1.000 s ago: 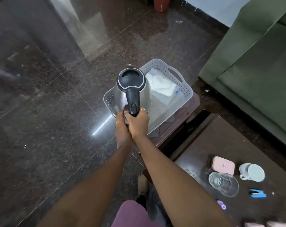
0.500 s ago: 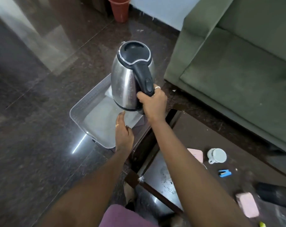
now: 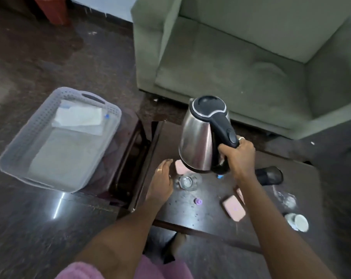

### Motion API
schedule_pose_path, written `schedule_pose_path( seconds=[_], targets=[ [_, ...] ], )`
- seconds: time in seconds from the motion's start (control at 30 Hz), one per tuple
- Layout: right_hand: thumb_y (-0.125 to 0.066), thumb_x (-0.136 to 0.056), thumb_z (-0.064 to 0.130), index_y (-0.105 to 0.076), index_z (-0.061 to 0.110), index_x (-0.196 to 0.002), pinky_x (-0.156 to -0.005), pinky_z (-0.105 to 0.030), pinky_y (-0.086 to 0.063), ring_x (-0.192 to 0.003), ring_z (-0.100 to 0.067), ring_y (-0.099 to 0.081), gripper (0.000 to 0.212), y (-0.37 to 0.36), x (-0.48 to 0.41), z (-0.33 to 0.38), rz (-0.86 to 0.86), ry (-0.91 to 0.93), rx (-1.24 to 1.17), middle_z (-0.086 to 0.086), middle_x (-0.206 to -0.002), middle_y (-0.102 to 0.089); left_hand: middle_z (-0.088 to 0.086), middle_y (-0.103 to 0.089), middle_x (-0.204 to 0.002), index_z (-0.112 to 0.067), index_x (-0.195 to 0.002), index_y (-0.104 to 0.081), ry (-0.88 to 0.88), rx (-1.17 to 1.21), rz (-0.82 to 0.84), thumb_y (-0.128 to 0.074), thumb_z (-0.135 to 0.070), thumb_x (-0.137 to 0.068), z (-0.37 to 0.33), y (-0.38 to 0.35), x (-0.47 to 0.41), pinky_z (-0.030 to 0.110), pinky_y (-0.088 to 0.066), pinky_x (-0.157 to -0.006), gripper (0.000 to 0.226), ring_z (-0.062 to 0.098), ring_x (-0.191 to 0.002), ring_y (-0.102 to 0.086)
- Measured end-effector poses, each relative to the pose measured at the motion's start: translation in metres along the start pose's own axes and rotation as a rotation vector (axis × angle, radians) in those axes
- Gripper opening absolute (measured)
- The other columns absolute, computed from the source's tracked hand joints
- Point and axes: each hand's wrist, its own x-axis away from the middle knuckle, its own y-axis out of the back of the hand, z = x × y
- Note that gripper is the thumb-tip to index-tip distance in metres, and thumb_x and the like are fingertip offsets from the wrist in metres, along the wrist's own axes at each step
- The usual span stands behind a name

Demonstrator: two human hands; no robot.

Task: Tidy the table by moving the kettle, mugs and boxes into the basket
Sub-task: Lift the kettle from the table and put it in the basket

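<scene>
My right hand [image 3: 239,156] grips the black handle of the steel kettle [image 3: 198,137] and holds it in the air over the far left part of the dark table [image 3: 200,220]. My left hand [image 3: 160,182] hovers with relaxed fingers beside a clear glass [image 3: 187,181], holding nothing. A pink box [image 3: 233,207] lies in the table's middle, and another pink box [image 3: 179,166] peeks out under the kettle. A white mug [image 3: 298,221] lies at the right. The grey basket [image 3: 17,146] sits to the left on a low stand, with white paper [image 3: 78,117] inside.
A green sofa [image 3: 231,67] stands behind the table. A black object [image 3: 269,175], a second clear glass [image 3: 287,198] and a small purple piece [image 3: 198,201] are on the table. A gap separates table and basket stand. A terracotta pot [image 3: 54,9] stands far left.
The kettle has moved right, from over the basket to over the table, held now by my right hand alone. My left hand let go and dropped toward the glass.
</scene>
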Motion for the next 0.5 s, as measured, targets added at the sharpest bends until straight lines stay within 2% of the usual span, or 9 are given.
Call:
schedule_pose_path(
  seconds=[0.07,0.17,0.2,0.3,0.37,0.4,0.43,0.5],
  targets=[
    [-0.061,-0.049,0.023,-0.047,0.017,-0.045,-0.049,-0.029,-0.035,-0.049,-0.015,-0.038,0.016,0.024,0.002,-0.032,-0.003,-0.015,0.068,0.006,-0.042,-0.042,0.014,-0.044,-0.142,-0.003,-0.137,-0.04,0.037,-0.028,0.096,-0.046,0.005,-0.078,-0.002,-0.023,0.006,0.019,-0.02,-0.112,0.06,0.026,-0.134,-0.04],
    [-0.069,-0.057,0.02,-0.045,0.015,-0.047,-0.047,-0.023,-0.036,-0.044,-0.013,-0.039,0.027,0.055,0.009,-0.08,0.022,-0.058,0.101,0.005,-0.042,-0.045,0.01,-0.035,-0.15,-0.008,-0.144,-0.03,0.106,-0.268,0.249,-0.046,-0.005,-0.084,0.012,-0.057,0.019,0.031,-0.02,-0.117,0.062,0.025,-0.139,-0.033],
    [-0.072,-0.061,0.016,-0.046,0.014,-0.048,-0.048,-0.026,-0.037,-0.043,-0.013,-0.04,0.029,0.063,0.011,-0.091,0.04,-0.071,0.114,0.004,-0.041,-0.047,0.006,-0.03,-0.153,-0.012,-0.146,-0.025,0.142,-0.384,0.303,-0.045,-0.012,-0.088,0.019,-0.063,0.024,0.036,-0.018,-0.118,0.061,0.024,-0.141,-0.028],
    [-0.075,-0.066,0.01,-0.054,0.004,-0.054,-0.047,-0.03,-0.036,-0.041,-0.012,-0.042,0.025,0.077,0.016,-0.119,0.098,-0.09,0.241,0.005,-0.039,-0.047,-0.001,-0.019,-0.157,-0.018,-0.147,-0.02,0.245,-0.637,0.507,-0.041,-0.025,-0.092,0.036,-0.079,0.04,0.052,-0.002,-0.118,0.06,0.027,-0.145,-0.012],
    [-0.078,-0.066,0.012,-0.057,-0.002,-0.06,-0.044,-0.02,-0.037,-0.041,-0.013,-0.044,0.026,0.079,0.02,-0.129,0.166,-0.11,0.309,0.003,-0.041,-0.049,-0.002,-0.014,-0.158,-0.019,-0.148,-0.019,0.276,-0.731,0.583,-0.036,-0.026,-0.093,0.044,-0.085,0.046,0.058,0.007,-0.114,0.058,0.029,-0.146,-0.005],
    [-0.079,-0.066,0.013,-0.054,0.001,-0.058,-0.041,-0.014,-0.034,-0.041,-0.013,-0.044,0.028,0.079,0.022,-0.133,0.204,-0.111,0.336,0.003,-0.042,-0.048,-0.002,-0.011,-0.159,-0.019,-0.148,-0.018,0.289,-0.766,0.602,-0.034,-0.025,-0.093,0.046,-0.088,0.046,0.06,0.01,-0.112,0.058,0.03,-0.146,-0.002],
    [-0.079,-0.065,0.015,-0.051,0.005,-0.054,-0.04,-0.014,-0.034,-0.042,-0.014,-0.044,0.032,0.079,0.023,-0.136,0.237,-0.104,0.365,0.003,-0.042,-0.047,-0.002,-0.009,-0.159,-0.018,-0.148,-0.015,0.298,-0.802,0.617,-0.033,-0.025,-0.093,0.048,-0.09,0.046,0.061,0.012,-0.111,0.059,0.03,-0.146,0.001],
    [-0.081,-0.065,0.015,-0.045,0.012,-0.05,-0.045,-0.019,-0.035,-0.046,-0.02,-0.045,0.038,0.077,0.025,-0.139,0.31,-0.088,0.388,-0.002,-0.045,-0.049,-0.002,-0.004,-0.16,-0.019,-0.15,-0.009,0.311,-0.872,0.645,-0.032,-0.025,-0.092,0.05,-0.094,0.045,0.063,0.016,-0.109,0.063,0.031,-0.147,0.006]
  ],
)
